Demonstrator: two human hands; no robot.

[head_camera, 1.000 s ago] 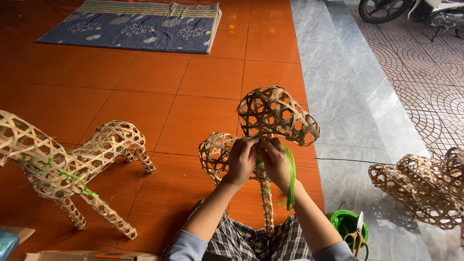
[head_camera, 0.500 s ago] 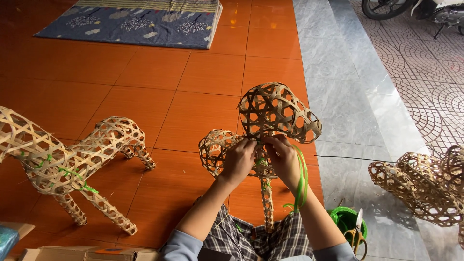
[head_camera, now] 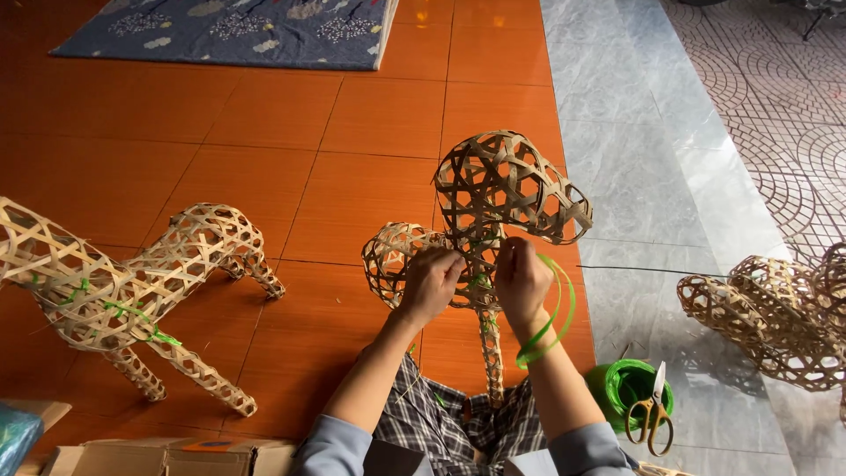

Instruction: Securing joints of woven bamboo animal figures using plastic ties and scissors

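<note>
A woven bamboo animal figure (head_camera: 502, 189) stands upright between my knees, its openwork head on top and a rounded body part (head_camera: 392, 256) behind. My left hand (head_camera: 432, 282) grips the figure's neck from the left. My right hand (head_camera: 522, 280) pinches a green plastic strap (head_camera: 551, 322) against the neck; the strap loops down past my right wrist. Green strap turns show between my two hands at the neck joint.
A finished woven bamboo animal (head_camera: 123, 282) lies on the orange tiled floor at the left. More woven pieces (head_camera: 775, 308) sit at the right on grey stone. A green strap coil (head_camera: 630, 388) with scissors (head_camera: 650, 412) lies by my right knee. Cardboard (head_camera: 167, 457) lies below; a blue mat (head_camera: 238, 26) beyond.
The green strap loop has swung from beside my right hand down and out past my wrist. Both hands stay on the figure's neck.
</note>
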